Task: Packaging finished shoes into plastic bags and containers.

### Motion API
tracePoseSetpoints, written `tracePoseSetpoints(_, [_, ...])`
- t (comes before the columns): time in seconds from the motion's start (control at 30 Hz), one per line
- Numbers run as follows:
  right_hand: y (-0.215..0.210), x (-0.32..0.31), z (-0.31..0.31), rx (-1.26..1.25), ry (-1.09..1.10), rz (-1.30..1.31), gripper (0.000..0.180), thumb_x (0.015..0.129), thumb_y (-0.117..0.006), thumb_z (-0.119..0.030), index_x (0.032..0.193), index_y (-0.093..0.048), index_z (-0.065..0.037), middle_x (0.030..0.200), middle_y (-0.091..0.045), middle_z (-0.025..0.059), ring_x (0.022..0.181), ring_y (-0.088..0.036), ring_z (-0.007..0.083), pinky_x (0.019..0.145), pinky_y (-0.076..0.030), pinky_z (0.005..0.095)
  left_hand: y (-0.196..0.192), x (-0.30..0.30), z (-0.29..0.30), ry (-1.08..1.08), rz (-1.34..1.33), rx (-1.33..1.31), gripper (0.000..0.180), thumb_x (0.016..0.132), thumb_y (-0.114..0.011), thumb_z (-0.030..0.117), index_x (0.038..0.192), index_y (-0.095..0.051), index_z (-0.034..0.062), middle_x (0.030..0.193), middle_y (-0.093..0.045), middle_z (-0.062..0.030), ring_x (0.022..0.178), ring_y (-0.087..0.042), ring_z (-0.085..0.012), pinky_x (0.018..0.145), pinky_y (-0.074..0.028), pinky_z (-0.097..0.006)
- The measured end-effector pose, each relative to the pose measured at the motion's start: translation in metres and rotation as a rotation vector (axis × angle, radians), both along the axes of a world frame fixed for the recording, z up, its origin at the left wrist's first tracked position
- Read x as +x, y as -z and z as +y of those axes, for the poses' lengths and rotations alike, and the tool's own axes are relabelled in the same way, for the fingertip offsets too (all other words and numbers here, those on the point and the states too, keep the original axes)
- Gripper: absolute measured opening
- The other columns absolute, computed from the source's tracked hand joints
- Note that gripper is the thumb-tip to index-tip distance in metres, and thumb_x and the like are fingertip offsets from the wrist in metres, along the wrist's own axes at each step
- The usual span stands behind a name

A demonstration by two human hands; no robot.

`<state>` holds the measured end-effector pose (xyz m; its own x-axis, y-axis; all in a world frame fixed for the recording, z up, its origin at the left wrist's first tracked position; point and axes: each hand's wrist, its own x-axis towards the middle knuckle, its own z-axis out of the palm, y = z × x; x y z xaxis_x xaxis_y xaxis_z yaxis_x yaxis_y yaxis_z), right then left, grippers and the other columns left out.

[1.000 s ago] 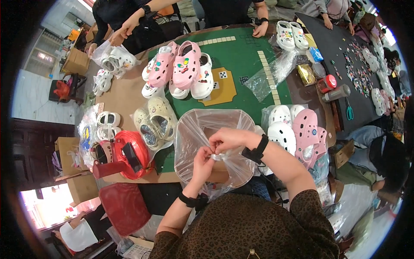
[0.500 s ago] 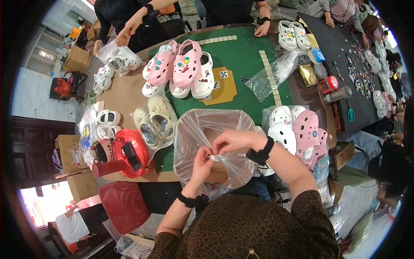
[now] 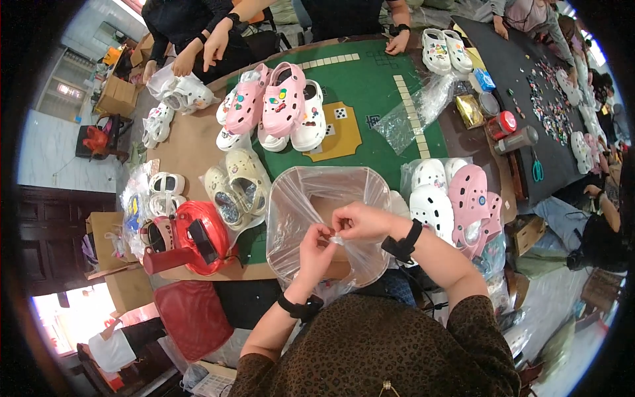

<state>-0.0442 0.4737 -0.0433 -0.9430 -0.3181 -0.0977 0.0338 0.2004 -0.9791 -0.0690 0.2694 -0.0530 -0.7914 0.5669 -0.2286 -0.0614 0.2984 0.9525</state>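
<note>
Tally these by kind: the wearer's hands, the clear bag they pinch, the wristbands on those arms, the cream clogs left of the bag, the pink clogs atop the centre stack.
Hands (left hand, right hand): 2
Clear bag: 1
Wristbands: 2
Cream clogs: 2
Pink clogs: 2
Total: 9

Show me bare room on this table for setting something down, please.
Brown tabletop is bare between bagged white clogs and rubbery cream clogs; green mat is bare between the flat yellow panel and pale tile rows. Crowded: both sides of the clear plastic bag.
</note>
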Motion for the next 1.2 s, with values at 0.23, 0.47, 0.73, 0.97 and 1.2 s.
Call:
tracePoseSetpoints(0.23, [0.003,-0.001,0.005,-0.080,-0.047,-0.013,0.013,0.076,-0.066,-0.008,0.083,-0.058,0.000,0.071,-0.060,0.0059,0.064,-0.054,0.0131,0.060,-0.045,0.0289,0.003,-0.008,-0.001,0.010,-0.142,0.085,0.025,0.079,-0.065,-0.003,0.094,-0.047,0.0073,0.093,-0.057,-0.0003,0.082,-0.053,-0.0079,0.072,-0.044,-0.023])
tracePoseSetpoints(0.47, [0.003,-0.004,0.002,-0.158,-0.039,-0.063,0.012,0.081,-0.066,-0.009,0.084,-0.057,-0.002,0.076,-0.062,0.0043,0.067,-0.054,0.0129,0.063,-0.046,0.0271,0.007,-0.030,-0.010,0.129,-0.501,0.322,0.027,0.081,-0.060,-0.009,0.096,-0.045,0.0087,0.093,-0.057,0.0008,0.088,-0.053,-0.0072,0.080,-0.042,-0.022])
tracePoseSetpoints(0.73, [0.005,-0.004,-0.004,-0.122,0.081,-0.159,0.020,0.083,-0.067,-0.009,0.096,-0.055,-0.001,0.085,-0.065,0.0044,0.076,-0.060,0.0116,0.068,-0.049,0.0263,0.013,-0.022,-0.009,0.103,-0.372,0.272,0.028,0.081,-0.057,-0.011,0.096,-0.045,0.0092,0.095,-0.056,0.0005,0.090,-0.055,-0.0079,0.080,-0.043,-0.022])
tracePoseSetpoints(0.97, [0.005,-0.026,0.004,0.111,-0.090,-0.366,0.032,0.072,-0.072,-0.009,0.098,-0.056,0.001,0.075,-0.067,0.0060,0.067,-0.061,0.0120,0.057,-0.047,0.0276,0.008,-0.012,-0.007,0.097,-0.078,0.105,0.024,0.080,-0.054,-0.009,0.098,-0.048,0.0049,0.093,-0.060,-0.0037,0.090,-0.058,-0.0114,0.078,-0.046,-0.026])
tracePoseSetpoints(1.2, [0.005,-0.034,0.000,0.111,-0.136,-0.434,0.032,0.067,-0.072,-0.006,0.096,-0.061,0.001,0.076,-0.069,0.0052,0.065,-0.061,0.0120,0.055,-0.046,0.0286,0.008,-0.012,-0.014,0.090,-0.021,0.082,0.024,0.077,-0.052,-0.009,0.098,-0.052,0.0021,0.093,-0.062,-0.0054,0.088,-0.059,-0.0124,0.079,-0.047,-0.027])
